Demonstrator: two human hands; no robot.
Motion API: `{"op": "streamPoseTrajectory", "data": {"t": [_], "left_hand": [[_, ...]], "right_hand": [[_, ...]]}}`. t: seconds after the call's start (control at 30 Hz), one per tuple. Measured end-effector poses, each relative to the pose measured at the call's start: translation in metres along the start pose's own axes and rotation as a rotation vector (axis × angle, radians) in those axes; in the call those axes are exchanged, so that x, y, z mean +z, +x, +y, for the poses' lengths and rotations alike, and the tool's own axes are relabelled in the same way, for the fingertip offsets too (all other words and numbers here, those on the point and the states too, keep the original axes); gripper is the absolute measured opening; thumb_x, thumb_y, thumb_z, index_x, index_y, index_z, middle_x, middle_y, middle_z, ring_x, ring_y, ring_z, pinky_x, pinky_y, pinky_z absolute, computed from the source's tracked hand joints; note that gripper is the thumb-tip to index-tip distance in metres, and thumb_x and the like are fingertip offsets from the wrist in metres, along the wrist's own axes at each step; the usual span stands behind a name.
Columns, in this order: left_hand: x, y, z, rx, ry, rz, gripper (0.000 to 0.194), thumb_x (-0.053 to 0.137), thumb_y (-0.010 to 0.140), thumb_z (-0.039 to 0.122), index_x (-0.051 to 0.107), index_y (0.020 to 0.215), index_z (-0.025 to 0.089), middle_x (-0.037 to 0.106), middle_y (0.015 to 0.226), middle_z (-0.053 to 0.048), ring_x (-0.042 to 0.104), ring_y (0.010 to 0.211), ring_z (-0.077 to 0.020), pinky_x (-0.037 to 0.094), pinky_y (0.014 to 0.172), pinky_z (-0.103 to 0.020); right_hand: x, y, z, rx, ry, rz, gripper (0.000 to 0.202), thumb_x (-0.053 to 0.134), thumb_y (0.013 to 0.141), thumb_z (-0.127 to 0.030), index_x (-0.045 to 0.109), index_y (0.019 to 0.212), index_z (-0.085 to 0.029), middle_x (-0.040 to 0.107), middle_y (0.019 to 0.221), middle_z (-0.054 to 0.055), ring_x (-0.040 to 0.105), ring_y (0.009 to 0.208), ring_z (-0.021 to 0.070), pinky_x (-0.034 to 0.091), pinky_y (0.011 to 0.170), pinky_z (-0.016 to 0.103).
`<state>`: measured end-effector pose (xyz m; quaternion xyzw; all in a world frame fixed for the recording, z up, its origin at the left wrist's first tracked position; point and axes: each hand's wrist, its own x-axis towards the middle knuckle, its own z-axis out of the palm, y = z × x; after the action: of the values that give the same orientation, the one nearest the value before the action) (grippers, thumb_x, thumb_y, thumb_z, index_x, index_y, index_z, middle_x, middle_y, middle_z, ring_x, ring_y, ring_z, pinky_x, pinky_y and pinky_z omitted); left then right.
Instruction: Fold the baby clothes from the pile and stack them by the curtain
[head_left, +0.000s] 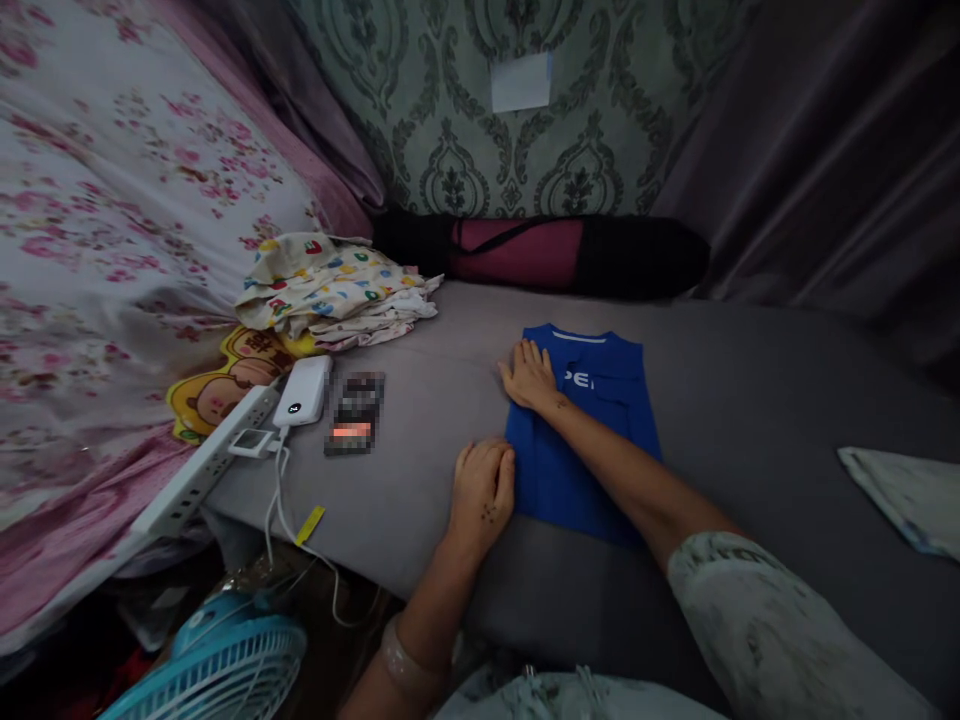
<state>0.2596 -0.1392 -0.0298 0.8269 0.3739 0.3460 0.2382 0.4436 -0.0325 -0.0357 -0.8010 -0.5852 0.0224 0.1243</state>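
A blue T-shirt (577,480), folded into a rough rectangle, lies on the grey bed surface with its collar away from me. White letters show on its chest, partly covered by folded cloth. My right hand (532,377) rests flat near its upper left edge, fingers stretched out and palm down on the fabric. Lower down, my left hand (484,485) is closed at the shirt's left edge, its fingers curled together and the thumb against the cloth. The fingertips of that hand are hidden underneath.
At left lie a white power bank (304,390), a pixelated dark object (355,413) and a power strip (210,465) with cables. Behind them sits a pile of patterned clothes (337,290). A long black-and-maroon bag (517,253) lines the wall. Folded pale cloth (907,495) lies right; a blue fan (217,660) stands below.
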Motion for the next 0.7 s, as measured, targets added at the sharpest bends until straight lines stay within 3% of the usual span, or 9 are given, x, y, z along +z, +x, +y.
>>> {"op": "streamPoseTrajectory", "data": {"t": [0.1,0.2,0.47,0.7], "left_hand": [[-0.002,0.002,-0.004,-0.068,-0.015,0.107,0.026,0.038,0.096,0.025,0.063,0.100,0.021,0.070,0.098,-0.007,0.064,0.094,-0.0192,0.050,0.087,-0.037],[-0.002,0.003,-0.007,-0.146,0.012,0.176,0.022,0.042,0.094,0.023,0.064,0.095,0.020,0.068,0.088,-0.006,0.063,0.085,-0.0190,0.050,0.079,-0.034],[0.000,0.001,-0.012,-0.178,0.016,0.196,0.021,0.044,0.092,0.023,0.065,0.093,0.019,0.067,0.085,-0.005,0.061,0.082,-0.0189,0.048,0.076,-0.033],[-0.002,0.001,-0.012,-0.173,0.018,0.232,0.022,0.043,0.093,0.024,0.064,0.092,0.019,0.066,0.085,-0.006,0.061,0.082,-0.0188,0.049,0.077,-0.034]], "right_hand": [[-0.004,-0.020,-0.008,-0.055,0.012,-0.015,0.071,0.022,0.098,-0.049,0.028,0.149,0.000,0.021,0.158,0.017,0.012,0.147,0.0269,0.005,0.118,0.042],[-0.002,-0.036,-0.013,-0.062,0.012,-0.066,0.071,0.022,0.097,-0.050,0.029,0.148,-0.001,0.022,0.157,0.017,0.012,0.147,0.0272,0.004,0.118,0.042],[-0.004,-0.046,-0.016,-0.052,0.018,-0.029,0.069,0.026,0.097,-0.046,0.030,0.147,0.001,0.025,0.156,0.018,0.013,0.146,0.0279,0.004,0.118,0.043],[-0.010,-0.091,-0.030,-0.137,0.069,-0.144,0.069,0.025,0.097,-0.047,0.030,0.148,-0.001,0.023,0.157,0.017,0.013,0.147,0.0274,0.006,0.118,0.043]]}}
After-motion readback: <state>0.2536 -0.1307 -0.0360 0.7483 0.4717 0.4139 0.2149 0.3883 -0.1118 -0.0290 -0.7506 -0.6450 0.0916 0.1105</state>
